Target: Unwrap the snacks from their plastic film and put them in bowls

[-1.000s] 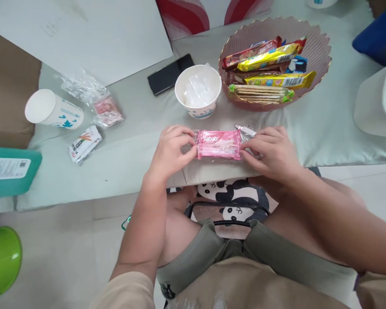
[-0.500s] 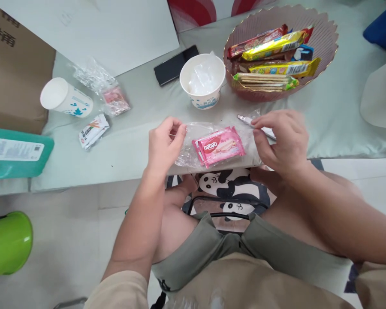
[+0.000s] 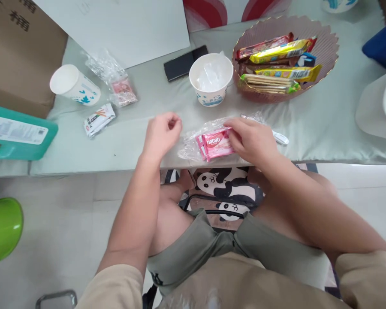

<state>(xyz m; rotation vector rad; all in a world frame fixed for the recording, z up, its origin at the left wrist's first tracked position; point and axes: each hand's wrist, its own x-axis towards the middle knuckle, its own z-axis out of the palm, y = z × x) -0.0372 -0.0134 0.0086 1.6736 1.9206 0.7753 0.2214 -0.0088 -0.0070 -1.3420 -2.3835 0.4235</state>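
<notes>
My right hand (image 3: 254, 139) is closed over the right end of a pink nabati wafer packet (image 3: 216, 144), its fingertips on the packet and the clear plastic bag (image 3: 188, 148) around it. A second pink packet partly shows underneath. To the left of the bag, my left hand (image 3: 163, 134) hovers with fingers curled into a loose pinch; nothing shows in them. A slim white tool that looks like a cutter (image 3: 280, 137) lies partly hidden behind my right hand. Beyond the bag stands a paper cup (image 3: 211, 98) with clear plastic inside.
A pinkish scalloped bowl (image 3: 328, 47) of wrapped snacks stands back right, a phone (image 3: 185, 63) left of the cup. Farther left are another paper cup (image 3: 83, 89), a bagged pink packet (image 3: 124, 91), a white snack packet (image 3: 99, 120) and a green plastic case (image 3: 48, 133). A white bin (image 3: 375, 107) stands right.
My right hand has moved left from beside the bag onto the packet's right end. My left hand has come away from the bag's left edge. The view has shifted slightly.
</notes>
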